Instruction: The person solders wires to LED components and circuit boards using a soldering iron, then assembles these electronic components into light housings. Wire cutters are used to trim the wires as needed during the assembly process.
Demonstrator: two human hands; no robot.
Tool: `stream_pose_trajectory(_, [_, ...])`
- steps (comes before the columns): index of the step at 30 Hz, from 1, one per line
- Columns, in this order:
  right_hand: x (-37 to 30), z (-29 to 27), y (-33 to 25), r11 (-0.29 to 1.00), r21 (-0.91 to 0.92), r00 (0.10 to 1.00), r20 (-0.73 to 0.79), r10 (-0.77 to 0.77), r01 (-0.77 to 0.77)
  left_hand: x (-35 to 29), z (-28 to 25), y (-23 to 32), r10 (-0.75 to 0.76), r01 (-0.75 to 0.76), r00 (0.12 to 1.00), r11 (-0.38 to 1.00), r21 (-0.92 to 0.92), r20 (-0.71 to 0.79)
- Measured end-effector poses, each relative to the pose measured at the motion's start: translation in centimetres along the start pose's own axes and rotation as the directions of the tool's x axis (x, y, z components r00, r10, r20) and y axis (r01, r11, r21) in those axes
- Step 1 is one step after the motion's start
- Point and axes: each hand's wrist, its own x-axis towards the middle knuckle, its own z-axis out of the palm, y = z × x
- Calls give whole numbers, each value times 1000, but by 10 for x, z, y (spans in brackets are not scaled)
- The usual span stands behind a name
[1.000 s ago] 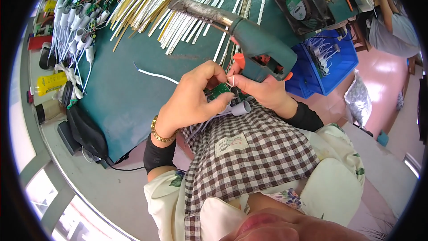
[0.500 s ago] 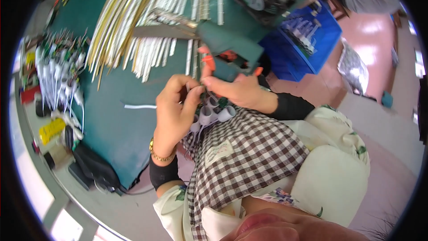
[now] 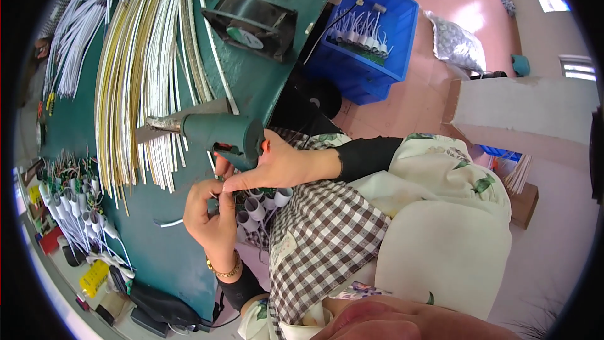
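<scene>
My left hand [image 3: 211, 217] pinches a thin white wire [image 3: 168, 223], whose tail sticks out past its far side. The wire's other end is hidden between my fingers. My right hand [image 3: 274, 162] is closed round a dark green gun-shaped tool [image 3: 217, 132] with orange parts, and its thumb meets my left fingertips. A dull metal bar [image 3: 165, 124] juts from the tool's front. Just under both hands, over my checked apron [image 3: 333, 226], sit several pale grey cylinders [image 3: 251, 208] with green circuit board pieces, partly covered by my hands.
Long white and yellowish strips [image 3: 151, 69] cover the green table [image 3: 148, 252]. A black fan [image 3: 251, 25] stands farther back. A blue crate [image 3: 371, 75] at the right holds wired parts. More wired cylinders [image 3: 75, 204] pile up at the left, near a yellow roll [image 3: 94, 279].
The view has swung, so table and crate lie farther left. My hands and the green tool appear lower and more to the left. Both hands stay together, fingertips meeting.
</scene>
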Motion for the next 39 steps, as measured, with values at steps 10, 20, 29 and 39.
stream_pose_trajectory(10, [2,-4,-7,923,-384,999,41,-10,25,-6,6,-4,117,-108,991,986,128,-68])
stream_pose_trajectory(20, [3,-3,-5,898,-430,996,54,-75,91,-1,-2,-6,-78,74,993,996,48,83])
stream_pose_trajectory(29, [3,-4,-1,648,-687,939,171,-297,330,-2,-2,-13,-198,200,980,976,-89,31])
stream_pose_trajectory(39, [3,-4,-9,836,-514,978,175,-115,190,-2,-6,-14,-129,137,990,970,-200,53])
